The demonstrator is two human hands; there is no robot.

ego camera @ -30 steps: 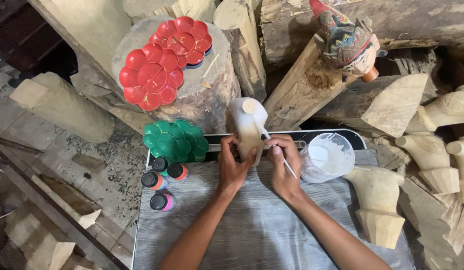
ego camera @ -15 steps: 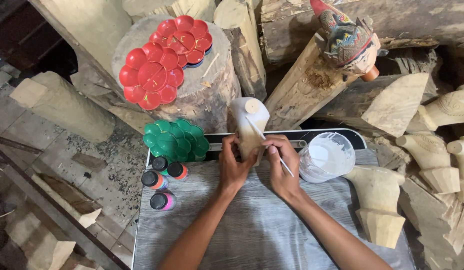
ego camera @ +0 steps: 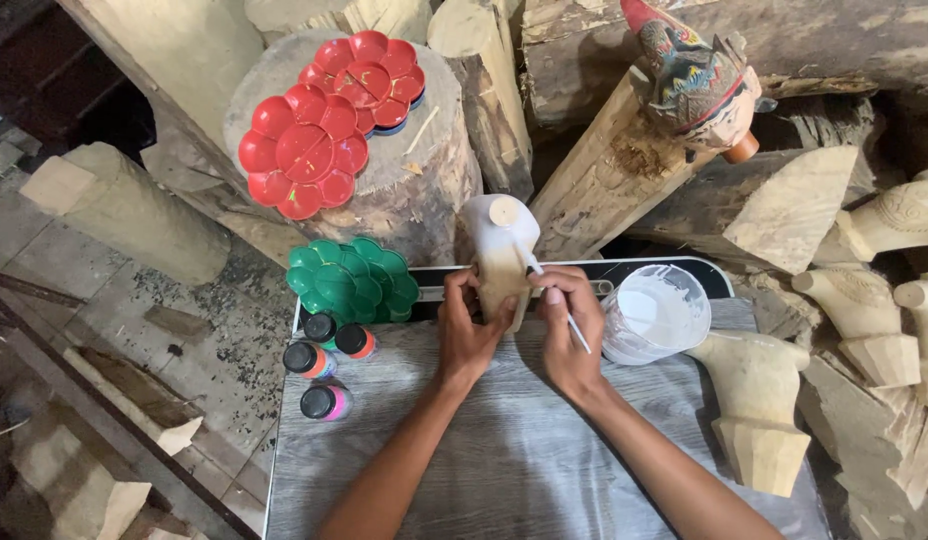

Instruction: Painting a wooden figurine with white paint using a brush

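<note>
A person's two bare hands work at the far edge of a grey, wood-grained table (ego camera: 504, 450), seen from above. The left hand (ego camera: 469, 325) wraps a firm grip around the lower, bare-wood part of an upright carved wooden figure (ego camera: 502, 255), whose rounded upper part is coated matt white with a pale round flat spot on top. The right hand (ego camera: 564, 320) is just beside it on the other side, fingers pinched in a closed grip on a thin white brush (ego camera: 556, 305); the brush tip touches the figure at the edge of the white coat. The figure's base is hidden behind the fingers.

Just right of the right grip stands a clear plastic cup (ego camera: 656, 312) of white paint. Beyond that lies an unpainted carved wooden piece (ego camera: 754, 400) with a faceted base. Left of the left grip sits a glossy green flower-shaped palette (ego camera: 349, 280), and nearer the person three small paint bottles (ego camera: 324, 365) with black caps stand close together. A dark tray (ego camera: 674, 270) runs behind the hands, mostly covered.

Farther away, past the grips, two red flower-shaped palettes (ego camera: 319, 135) overlap on a rough tree stump (ego camera: 424, 190). To the upper right, a painted, patterned carved figure (ego camera: 694, 80) rests on split logs. More pale carvings (ego camera: 884, 280) are cut off at the right edge. Details of the floor at left are dim and hard to make out.
</note>
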